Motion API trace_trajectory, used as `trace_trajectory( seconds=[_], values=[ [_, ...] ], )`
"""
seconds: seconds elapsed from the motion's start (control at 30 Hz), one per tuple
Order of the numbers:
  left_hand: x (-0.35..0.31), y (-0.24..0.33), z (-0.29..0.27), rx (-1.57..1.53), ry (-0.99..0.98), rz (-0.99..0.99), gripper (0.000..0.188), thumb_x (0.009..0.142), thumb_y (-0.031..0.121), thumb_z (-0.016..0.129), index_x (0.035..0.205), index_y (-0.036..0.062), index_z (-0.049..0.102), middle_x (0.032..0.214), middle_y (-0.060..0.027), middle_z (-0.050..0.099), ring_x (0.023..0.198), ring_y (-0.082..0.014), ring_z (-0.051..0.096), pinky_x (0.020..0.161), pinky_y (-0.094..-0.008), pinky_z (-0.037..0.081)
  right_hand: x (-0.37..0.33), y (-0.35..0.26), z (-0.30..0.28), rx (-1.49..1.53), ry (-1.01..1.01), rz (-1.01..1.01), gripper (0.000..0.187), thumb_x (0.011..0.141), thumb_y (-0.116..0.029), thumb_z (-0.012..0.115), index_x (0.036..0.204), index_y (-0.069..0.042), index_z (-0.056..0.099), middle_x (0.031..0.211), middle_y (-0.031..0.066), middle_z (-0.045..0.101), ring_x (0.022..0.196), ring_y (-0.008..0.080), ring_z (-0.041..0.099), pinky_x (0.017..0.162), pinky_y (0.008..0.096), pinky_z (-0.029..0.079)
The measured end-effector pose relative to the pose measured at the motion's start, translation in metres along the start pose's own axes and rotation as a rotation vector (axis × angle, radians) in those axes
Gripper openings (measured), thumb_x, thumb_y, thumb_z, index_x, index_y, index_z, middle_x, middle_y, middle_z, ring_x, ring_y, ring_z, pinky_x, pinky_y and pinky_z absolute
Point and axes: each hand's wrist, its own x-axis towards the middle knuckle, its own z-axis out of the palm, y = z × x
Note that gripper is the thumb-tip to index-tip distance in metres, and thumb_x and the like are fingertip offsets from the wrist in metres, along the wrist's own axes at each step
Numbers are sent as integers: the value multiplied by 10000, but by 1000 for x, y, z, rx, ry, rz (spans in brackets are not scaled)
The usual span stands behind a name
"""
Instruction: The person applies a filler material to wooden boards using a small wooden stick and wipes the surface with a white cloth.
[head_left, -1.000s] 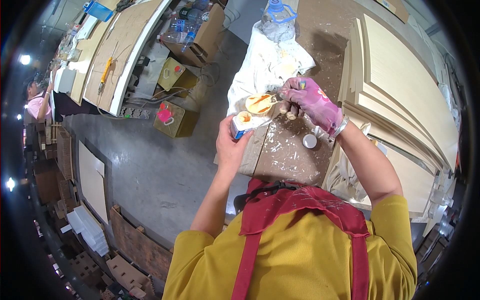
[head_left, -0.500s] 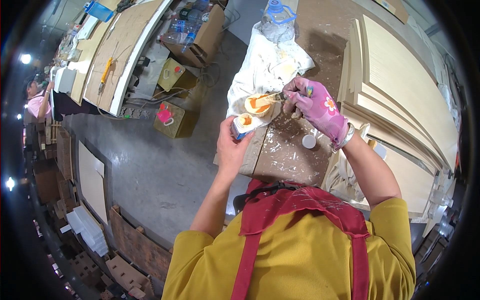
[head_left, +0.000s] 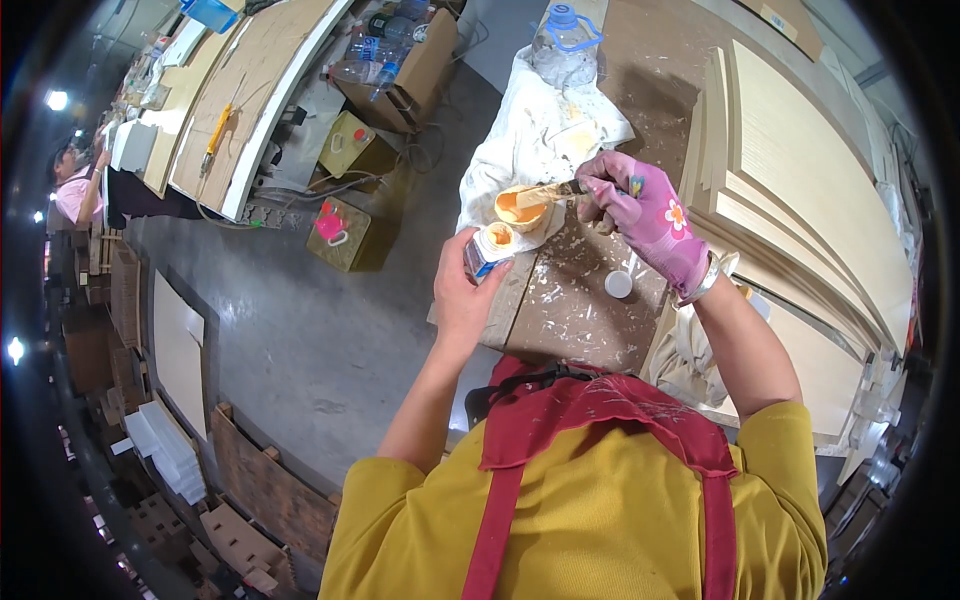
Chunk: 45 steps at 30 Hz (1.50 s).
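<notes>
My bare left hand [head_left: 463, 300] is wrapped round a small white-and-blue bottle [head_left: 488, 262], its open mouth smeared with orange. Just beyond it, a round cup [head_left: 520, 207] with orange paste inside sits by the cloth. My right hand [head_left: 645, 210], in a pink flowered glove, is closed on a flat tool [head_left: 548, 194] with a dark handle and a pale, smeared end; whether it is a brush or a scraper I cannot tell. The tool's end reaches into the cup. A white round cap [head_left: 618, 284] lies on the brown bench below my right hand.
A stained white cloth [head_left: 520, 120] lies under a clear jug with a blue handle [head_left: 567, 50]. Pale wood panels [head_left: 800, 170] are stacked at right. Across the floor are yellowish cans [head_left: 345, 235], a box of bottles [head_left: 405, 80] and a bench [head_left: 250, 100]. Another person [head_left: 78, 190] is far left.
My right hand has shifted slightly up and right, and the flat tool's dark handle now shows more clearly. My left hand has stayed nearly in place with the bottle.
</notes>
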Motion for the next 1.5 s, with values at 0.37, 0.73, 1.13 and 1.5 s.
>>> trace_trajectory(
  seconds=[0.37, 0.73, 1.13, 1.5],
  values=[
    [3, -1, 0, -17, 66, 140, 543, 673, -11, 757, 1156, 72, 525, 1165, -93, 539, 935, -201, 581, 668, -272, 478, 3, 4, -9, 153, 38, 115, 180, 934, -181, 482, 933, -26, 574, 686, 16, 627, 512, 26, 481, 465, 167, 366],
    [5, 16, -3, 69, -17, 78, 495, 741, -11, 733, 1176, -18, 497, 962, -46, 603, 751, -60, 572, 619, -184, 459, 5, 0, -24, 274, 101, 139, 160, 926, -199, 529, 888, -64, 604, 663, -10, 624, 493, 26, 483, 438, 168, 339],
    [3, 37, 4, -61, -71, -20, 503, 707, 86, 768, 1141, 29, 519, 999, -98, 577, 823, -208, 594, 702, -309, 483, -11, -48, 2, -504, -163, -407, 37, 834, -90, 539, 829, -64, 564, 622, 92, 594, 550, 207, 620, 523, 308, 487],
    [-14, 35, 22, -243, -143, 52, 491, 700, -59, 706, 1136, 36, 501, 1017, -115, 591, 920, -213, 625, 772, -318, 512, -41, -56, 9, -1031, -287, -553, 140, 770, -141, 630, 872, -122, 537, 629, 96, 569, 600, 315, 589, 531, 408, 442]
  ],
)
